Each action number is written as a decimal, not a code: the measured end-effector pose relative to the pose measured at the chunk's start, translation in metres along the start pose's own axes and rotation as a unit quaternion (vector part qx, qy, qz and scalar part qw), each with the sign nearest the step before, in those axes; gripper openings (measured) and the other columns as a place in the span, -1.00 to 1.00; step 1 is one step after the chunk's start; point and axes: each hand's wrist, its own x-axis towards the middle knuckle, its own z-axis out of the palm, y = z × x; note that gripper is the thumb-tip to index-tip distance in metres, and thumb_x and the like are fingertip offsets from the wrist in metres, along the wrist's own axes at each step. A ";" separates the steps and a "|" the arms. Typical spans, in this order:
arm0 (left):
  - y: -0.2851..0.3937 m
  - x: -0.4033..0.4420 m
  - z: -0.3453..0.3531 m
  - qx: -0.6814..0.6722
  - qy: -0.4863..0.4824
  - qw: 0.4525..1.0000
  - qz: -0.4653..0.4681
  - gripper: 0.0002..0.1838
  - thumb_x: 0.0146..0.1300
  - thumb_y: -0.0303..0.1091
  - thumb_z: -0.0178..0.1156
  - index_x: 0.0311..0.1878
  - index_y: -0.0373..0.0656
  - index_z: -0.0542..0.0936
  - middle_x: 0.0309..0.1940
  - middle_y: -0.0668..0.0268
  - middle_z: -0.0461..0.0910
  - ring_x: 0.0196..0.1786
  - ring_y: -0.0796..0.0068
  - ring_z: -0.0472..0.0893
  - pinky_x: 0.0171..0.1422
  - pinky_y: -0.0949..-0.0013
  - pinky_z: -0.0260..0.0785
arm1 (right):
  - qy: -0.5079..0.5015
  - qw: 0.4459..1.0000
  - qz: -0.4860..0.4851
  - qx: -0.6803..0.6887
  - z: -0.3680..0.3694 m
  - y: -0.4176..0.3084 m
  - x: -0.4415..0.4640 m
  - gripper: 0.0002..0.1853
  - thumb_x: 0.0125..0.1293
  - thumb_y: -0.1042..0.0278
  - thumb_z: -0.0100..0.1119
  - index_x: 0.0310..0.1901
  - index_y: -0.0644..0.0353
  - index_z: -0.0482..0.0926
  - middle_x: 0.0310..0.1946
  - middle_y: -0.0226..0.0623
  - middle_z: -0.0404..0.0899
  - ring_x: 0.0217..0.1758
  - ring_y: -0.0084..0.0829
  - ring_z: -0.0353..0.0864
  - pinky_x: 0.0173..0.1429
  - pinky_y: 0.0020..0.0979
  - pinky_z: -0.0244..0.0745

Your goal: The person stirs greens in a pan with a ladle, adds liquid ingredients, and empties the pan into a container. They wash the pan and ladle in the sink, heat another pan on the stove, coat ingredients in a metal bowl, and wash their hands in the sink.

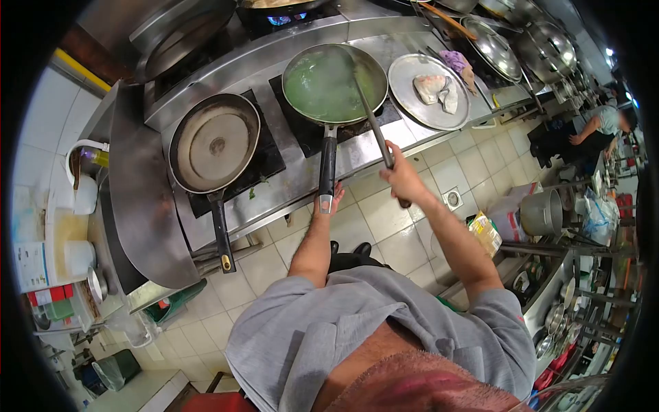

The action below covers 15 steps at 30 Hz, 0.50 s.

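My right hand point(403, 177) is closed around the dark handle of a long-handled metal utensil point(371, 117). Its far end reaches into a pan point(381, 82) of steaming green liquid point(319, 93), and steam blurs the utensil's head. Below the end of that pan's black handle is my left hand point(336, 194); its fingers show stretched out past the handle's right side, none wrapped over the top. The handle covers part of this hand, so contact is hard to judge. An empty, worn frying pan point(218, 147) sits on the burner to the left.
Right of the green pan, a round metal tray point(398, 86) carries a crumpled pale cloth point(432, 89). A lidded pan point(493, 49) and a purple cloth point(454, 60) lie beyond. Blue flame point(278, 20) burns at the back. A co-worker point(597, 127) stands at far right.
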 end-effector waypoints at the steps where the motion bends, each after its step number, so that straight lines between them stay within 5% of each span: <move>1: -0.001 0.003 -0.002 0.001 0.008 1.000 -0.003 -0.66 0.19 -0.14 0.06 -0.07 -0.17 0.50 -0.03 0.27 0.49 0.07 0.27 0.42 0.21 0.11 0.20 | 0.060 0.993 -0.022 -0.098 0.012 0.010 -0.008 -0.36 0.13 0.55 0.00 0.25 0.20 0.00 -0.66 -0.35 0.33 -0.81 -0.52 0.31 -0.76 -0.47 0.21; 3: 0.003 -0.002 0.010 0.019 0.010 1.000 0.006 -0.65 0.19 -0.14 0.06 -0.08 -0.17 0.51 -0.04 0.27 0.49 0.07 0.27 0.42 0.20 0.12 0.21 | -0.009 0.999 0.024 0.043 0.031 -0.011 -0.037 -0.31 0.12 0.53 0.03 0.27 0.18 -0.05 -0.72 -0.39 0.29 -0.84 -0.51 0.30 -0.78 -0.47 0.19; 6: 0.001 -0.009 0.009 0.044 0.010 0.999 0.014 -0.65 0.18 -0.13 0.07 -0.09 -0.17 0.53 -0.04 0.28 0.50 0.06 0.28 0.43 0.19 0.12 0.22 | -0.060 0.994 0.081 0.047 -0.008 -0.036 -0.044 -0.28 0.09 0.46 0.08 0.29 0.14 -0.01 -0.65 -0.35 0.37 -0.80 -0.52 0.35 -0.76 -0.44 0.21; 9: 0.004 -0.006 0.015 0.039 0.012 0.999 0.007 -0.66 0.17 -0.13 0.08 -0.10 -0.15 0.54 -0.05 0.29 0.51 0.05 0.30 0.44 0.18 0.12 0.23 | -0.043 0.994 0.017 -0.098 -0.051 -0.014 -0.032 -0.37 0.10 0.44 0.06 0.25 0.12 0.12 -0.68 -0.35 0.38 -0.79 -0.51 0.36 -0.75 -0.42 0.23; 10: 0.004 -0.008 0.015 0.032 0.027 0.999 -0.006 -0.67 0.18 -0.13 0.07 -0.11 -0.14 0.55 -0.04 0.30 0.51 0.05 0.31 0.45 0.17 0.12 0.24 | 0.042 0.949 -0.104 -0.295 -0.065 0.016 -0.015 -0.38 0.10 0.46 0.04 0.24 0.13 0.12 -0.66 -0.33 0.40 -0.79 -0.50 0.36 -0.74 -0.42 0.24; 11: 0.003 -0.010 0.013 0.032 0.029 0.999 -0.009 -0.67 0.18 -0.13 0.07 -0.11 -0.14 0.55 -0.04 0.30 0.51 0.05 0.31 0.45 0.17 0.12 0.24 | 0.124 0.844 -0.217 -0.475 -0.070 0.035 -0.005 -0.38 0.10 0.47 0.03 0.24 0.14 0.11 -0.65 -0.32 0.42 -0.79 -0.50 0.36 -0.74 -0.43 0.26; 13: 0.004 -0.010 0.010 0.036 -0.043 0.998 0.014 -0.68 0.19 -0.13 0.06 -0.11 -0.13 0.55 -0.03 0.31 0.51 0.04 0.33 0.45 0.17 0.14 0.25 | 0.139 0.843 -0.193 -0.483 -0.046 0.028 -0.007 -0.38 0.08 0.50 0.03 0.23 0.16 0.12 -0.62 -0.26 0.45 -0.79 -0.45 0.36 -0.72 -0.42 0.30; 14: 0.005 -0.009 0.007 0.038 -0.043 0.998 0.014 -0.68 0.19 -0.13 0.06 -0.11 -0.13 0.55 -0.03 0.31 0.51 0.04 0.33 0.45 0.17 0.14 0.25 | 0.101 0.949 -0.075 -0.290 -0.025 0.018 -0.014 -0.43 0.08 0.50 0.04 0.18 0.17 0.16 -0.63 -0.28 0.43 -0.79 -0.45 0.36 -0.72 -0.42 0.30; 15: 0.005 -0.006 0.003 0.029 -0.035 0.999 0.003 -0.68 0.20 -0.13 0.05 -0.11 -0.12 0.55 -0.04 0.32 0.51 0.03 0.33 0.46 0.16 0.15 0.25 | 0.059 0.994 0.047 -0.077 -0.006 0.006 -0.023 -0.47 0.08 0.50 0.06 0.13 0.19 0.19 -0.63 -0.29 0.42 -0.79 -0.45 0.37 -0.72 -0.43 0.29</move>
